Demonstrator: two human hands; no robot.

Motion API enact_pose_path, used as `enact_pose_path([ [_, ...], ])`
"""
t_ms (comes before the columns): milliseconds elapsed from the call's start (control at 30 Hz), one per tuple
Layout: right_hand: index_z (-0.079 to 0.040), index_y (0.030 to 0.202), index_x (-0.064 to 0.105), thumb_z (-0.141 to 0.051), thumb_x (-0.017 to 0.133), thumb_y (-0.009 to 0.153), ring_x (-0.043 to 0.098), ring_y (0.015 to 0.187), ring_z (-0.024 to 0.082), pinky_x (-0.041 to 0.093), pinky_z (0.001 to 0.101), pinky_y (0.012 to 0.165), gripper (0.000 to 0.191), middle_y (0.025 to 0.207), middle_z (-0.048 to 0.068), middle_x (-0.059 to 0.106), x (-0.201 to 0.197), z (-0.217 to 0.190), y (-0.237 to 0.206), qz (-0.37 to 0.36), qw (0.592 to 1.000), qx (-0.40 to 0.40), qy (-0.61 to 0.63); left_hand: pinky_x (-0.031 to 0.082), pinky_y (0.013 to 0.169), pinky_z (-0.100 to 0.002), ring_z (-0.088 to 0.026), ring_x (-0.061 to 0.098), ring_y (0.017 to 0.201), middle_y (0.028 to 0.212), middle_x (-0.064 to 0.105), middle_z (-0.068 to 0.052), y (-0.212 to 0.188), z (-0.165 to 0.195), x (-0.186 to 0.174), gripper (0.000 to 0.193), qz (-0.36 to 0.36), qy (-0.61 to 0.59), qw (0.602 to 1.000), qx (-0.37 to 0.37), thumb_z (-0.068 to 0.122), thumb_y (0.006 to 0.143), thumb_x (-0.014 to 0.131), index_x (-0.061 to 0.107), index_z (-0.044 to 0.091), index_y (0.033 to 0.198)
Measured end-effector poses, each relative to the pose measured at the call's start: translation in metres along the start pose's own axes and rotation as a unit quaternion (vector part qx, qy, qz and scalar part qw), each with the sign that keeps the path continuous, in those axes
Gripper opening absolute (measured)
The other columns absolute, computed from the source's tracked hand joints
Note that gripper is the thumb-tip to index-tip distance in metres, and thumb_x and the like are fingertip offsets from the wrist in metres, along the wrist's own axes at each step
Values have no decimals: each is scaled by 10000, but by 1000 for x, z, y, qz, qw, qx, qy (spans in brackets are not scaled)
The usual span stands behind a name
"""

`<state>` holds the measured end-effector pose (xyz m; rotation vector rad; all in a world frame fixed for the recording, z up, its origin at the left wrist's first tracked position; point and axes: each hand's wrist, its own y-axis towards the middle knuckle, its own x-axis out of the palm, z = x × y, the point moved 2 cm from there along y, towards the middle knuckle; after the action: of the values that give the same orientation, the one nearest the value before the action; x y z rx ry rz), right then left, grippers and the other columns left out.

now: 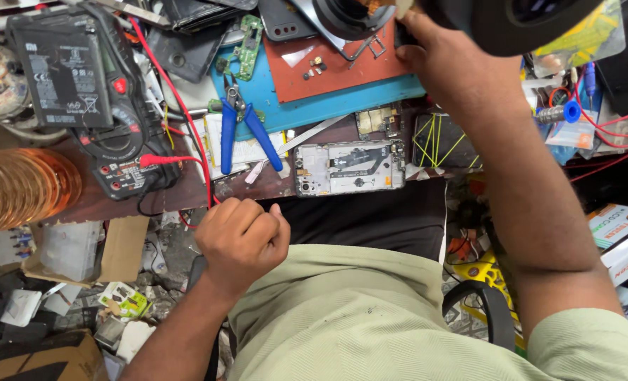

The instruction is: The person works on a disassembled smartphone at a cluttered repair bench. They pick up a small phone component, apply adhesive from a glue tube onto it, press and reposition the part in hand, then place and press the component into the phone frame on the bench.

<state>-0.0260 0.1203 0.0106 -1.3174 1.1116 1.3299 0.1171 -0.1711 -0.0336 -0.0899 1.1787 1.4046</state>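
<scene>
1. 2 hands are in view. Your left hand (242,238) is curled into a loose fist at the near edge of the desk (187,192), its grip drawn together with the thumb up; whether anything is inside it cannot be told.
2. Your right hand (437,60) reaches to the far side of the desk, at the upper right corner of the red mat (335,74). A dark round object at the top of the view hides the fingertips, so you cannot tell how that grip stands.
3. 1 opened phone frame (349,168) lies flat near the desk's front edge, between your hands and apart from both.
4. Blue-handled cutters (242,127) lie to the left of the frame, partly on the blue mat (314,109).
5. The black multimeter (127,152) sits at the left with a red lead (180,106) running across the desk, and a phone battery (63,70) rests on its top.
</scene>
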Motion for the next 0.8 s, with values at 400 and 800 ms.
enact_pose_path([
  [400, -8, 1136, 567, -444, 699, 1159, 663, 840, 368, 552, 448, 723, 456, 920, 175, 659, 5, 22, 4, 86, 979, -166, -81, 358, 522, -382, -242, 473, 575, 644, 425, -38, -3, -5, 6, 387, 5, -25, 999, 19, -12, 784, 772, 437, 112, 633],
  [800, -101, 1380, 453, -267, 733, 991, 652, 1061, 311, 580, 407, 893, 507, 1344, 283, 559, 91, -55, -130, -131, 413, -28, 901, 558, 785, -395, -297, 694, 922, 1063, 682, -104, -4, 0, 16, 601, 12, -185, 983, -18, 407, 861, 893, 638, 27, 1250],
])
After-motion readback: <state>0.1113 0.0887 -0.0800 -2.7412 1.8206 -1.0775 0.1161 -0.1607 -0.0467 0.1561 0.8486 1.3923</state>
